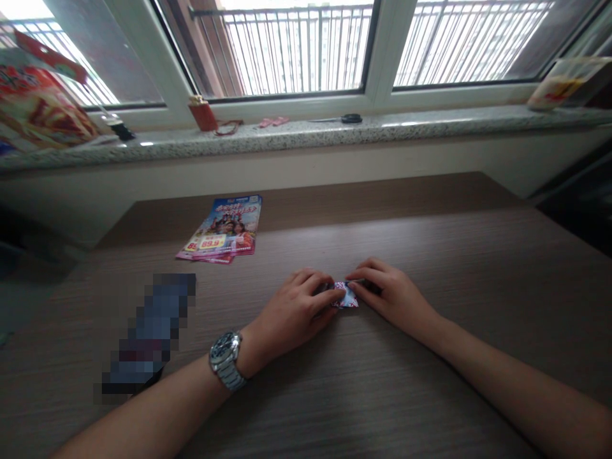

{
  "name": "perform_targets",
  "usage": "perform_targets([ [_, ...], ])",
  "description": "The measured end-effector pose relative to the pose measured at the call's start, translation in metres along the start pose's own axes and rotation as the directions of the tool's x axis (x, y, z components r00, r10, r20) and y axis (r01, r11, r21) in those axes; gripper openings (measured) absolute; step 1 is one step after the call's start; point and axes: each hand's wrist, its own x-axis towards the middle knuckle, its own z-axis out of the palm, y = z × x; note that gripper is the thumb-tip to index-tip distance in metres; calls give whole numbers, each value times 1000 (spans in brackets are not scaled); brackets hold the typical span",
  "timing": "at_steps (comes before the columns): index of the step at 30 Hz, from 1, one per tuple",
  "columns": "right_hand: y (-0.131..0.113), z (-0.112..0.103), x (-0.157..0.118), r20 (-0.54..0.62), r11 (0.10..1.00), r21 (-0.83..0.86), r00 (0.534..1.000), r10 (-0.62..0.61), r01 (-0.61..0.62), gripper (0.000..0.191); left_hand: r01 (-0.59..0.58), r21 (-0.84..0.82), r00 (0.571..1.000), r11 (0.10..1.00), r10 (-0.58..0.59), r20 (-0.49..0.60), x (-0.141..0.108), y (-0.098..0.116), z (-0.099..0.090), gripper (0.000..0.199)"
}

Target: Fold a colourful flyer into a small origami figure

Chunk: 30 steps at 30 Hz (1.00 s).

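A small folded piece of printed paper (350, 297), white, blue and pink, lies near the middle of the brown table (306, 408). My left hand (303, 303), with a metal watch on its wrist, holds the paper's left side between thumb and fingers. From the right, my right hand (385, 290) pinches the paper's upper right edge with thumb and forefinger. The undersides of both hands' fingers are partly hidden.
A stack of colourful flyers (229, 229) lies at the back left, and a pixelated dark object (150, 335) nearer on the left. Along the granite sill (306, 135) are a red case (203, 115), scissors (351, 118) and food bags (41, 105).
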Motion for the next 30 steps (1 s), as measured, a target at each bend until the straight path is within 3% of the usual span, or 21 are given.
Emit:
perform_targets([
  [8,4,4,-1,15,986,-42,987,-159,160,15,59,59,998,997,-58,-5,0,0,-3,36],
  [21,4,3,-3,55,968,-115,974,-220,225,24,52,91,998,995,-50,-23,1,-2,-5,25],
  [30,7,2,-3,70,959,-81,961,-266,271,13,-42,11,999,999,42,-4,0,-6,-2,24],
])
